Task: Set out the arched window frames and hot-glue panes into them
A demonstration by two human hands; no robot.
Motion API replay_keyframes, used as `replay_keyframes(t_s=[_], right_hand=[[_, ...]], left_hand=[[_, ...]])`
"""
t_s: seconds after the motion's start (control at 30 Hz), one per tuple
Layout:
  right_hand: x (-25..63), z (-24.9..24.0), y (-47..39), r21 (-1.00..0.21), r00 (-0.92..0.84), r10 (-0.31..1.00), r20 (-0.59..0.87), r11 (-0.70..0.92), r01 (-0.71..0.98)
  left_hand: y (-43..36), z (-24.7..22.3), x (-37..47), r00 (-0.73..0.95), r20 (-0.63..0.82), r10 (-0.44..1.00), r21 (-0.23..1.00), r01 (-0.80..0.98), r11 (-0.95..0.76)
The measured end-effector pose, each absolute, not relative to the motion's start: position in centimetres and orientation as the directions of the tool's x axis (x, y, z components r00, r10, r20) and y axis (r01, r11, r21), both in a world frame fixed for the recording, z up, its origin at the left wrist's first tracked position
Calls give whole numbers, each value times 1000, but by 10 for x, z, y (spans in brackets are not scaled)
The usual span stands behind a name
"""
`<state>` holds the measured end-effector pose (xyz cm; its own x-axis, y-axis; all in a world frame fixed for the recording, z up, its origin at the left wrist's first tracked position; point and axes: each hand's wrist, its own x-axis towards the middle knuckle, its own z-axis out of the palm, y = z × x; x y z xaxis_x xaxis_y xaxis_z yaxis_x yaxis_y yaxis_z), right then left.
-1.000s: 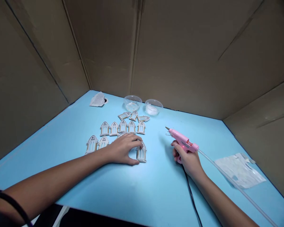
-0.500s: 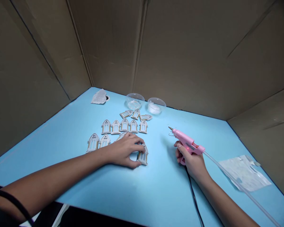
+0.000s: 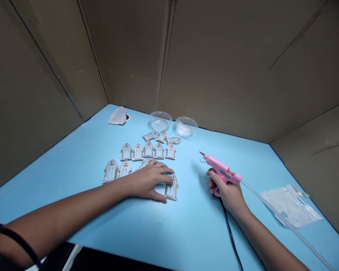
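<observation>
On the light blue table [image 3: 186, 233], my left hand [image 3: 152, 181] has its thumb and fingers spread at the left side of an arched window-shaped piece [image 3: 171, 188]. A fingertip touches the piece, which lies flat. My right hand [image 3: 227, 190] is wrapped round the handle of a pink glue gun [image 3: 222, 169]. The gun's metal tip points up and left, and a long clear glue stick [image 3: 282, 216] runs out of its back. Behind my left hand, a similar piece [image 3: 145, 163] is partly hidden.
Several more arched pieces lie in a row [image 3: 148, 149] and in a loose group [image 3: 161, 136]. Behind them stand two clear bowls [image 3: 159, 122] [image 3: 183, 128]. A torn wrapper [image 3: 292, 205] lies right, paper [image 3: 118, 116] back left. Cardboard walls [image 3: 214, 67] surround the table.
The arched piece by my left hand has shifted slightly right and towards me and now lies flatter. My left thumb has come away from it. The glue gun has hardly moved.
</observation>
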<state>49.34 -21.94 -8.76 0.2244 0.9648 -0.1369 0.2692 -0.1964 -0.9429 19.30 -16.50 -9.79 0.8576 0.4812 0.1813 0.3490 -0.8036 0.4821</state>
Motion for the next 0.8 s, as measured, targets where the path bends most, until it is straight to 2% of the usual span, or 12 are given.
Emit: replay_keyframes(t_s=[0.2, 0.33, 0.53, 0.8], right_hand=[[495, -88, -220, -939, 222, 967, -125, -187, 287], [494, -88, -220, -945, 224, 967, -122, -183, 272], [495, -88, -221, -948, 220, 970, -103, -163, 273], [493, -84, -228, -948, 168, 979, -115, -159, 277]], left_hand=[[-164, -99, 194, 881, 151, 449, 553, 301, -777], [-168, -101, 196, 849, 208, 486, 523, 323, -789], [-173, -85, 195, 754, 356, 552, 555, 304, -774], [-170, -78, 190, 779, 353, 519, 499, 313, -808]])
